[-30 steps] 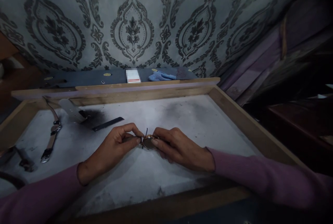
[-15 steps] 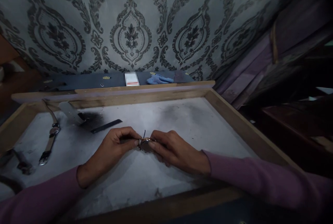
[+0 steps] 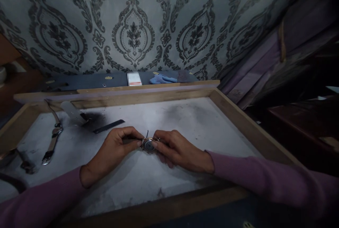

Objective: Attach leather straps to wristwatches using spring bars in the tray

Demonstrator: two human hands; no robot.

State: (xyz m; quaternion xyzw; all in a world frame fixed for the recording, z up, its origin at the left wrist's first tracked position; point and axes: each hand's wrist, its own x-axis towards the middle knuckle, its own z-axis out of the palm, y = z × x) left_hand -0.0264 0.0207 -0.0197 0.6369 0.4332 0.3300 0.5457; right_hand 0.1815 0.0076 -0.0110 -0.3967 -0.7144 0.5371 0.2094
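Note:
A round watch [image 3: 148, 145] with a gold-toned rim is held between my two hands above the white tray floor [image 3: 182, 118]. Its round face is turned up toward me. My left hand [image 3: 116, 147] pinches the watch's left edge between thumb and fingertips, where a strap end seems to sit, mostly hidden. On the right side, my right hand [image 3: 178, 150] grips the watch case with its thumb on the face. A thin dark pin-like piece [image 3: 147, 133] sticks up at the top of the watch; what it is I cannot make out.
Wooden walls [image 3: 148, 94] frame the tray. At the left lie a strapped watch [image 3: 56, 131], a light strap [image 3: 72, 112], a dark flat strip [image 3: 109, 126] and more dark straps [image 3: 26, 164]. Behind the tray are a blue cloth [image 3: 162, 78] and a small white packet [image 3: 134, 79].
The watch has tilted slightly, and its face shows more clearly now. Both hands keep their grip in nearly the same place, while the camera view has shifted a little.

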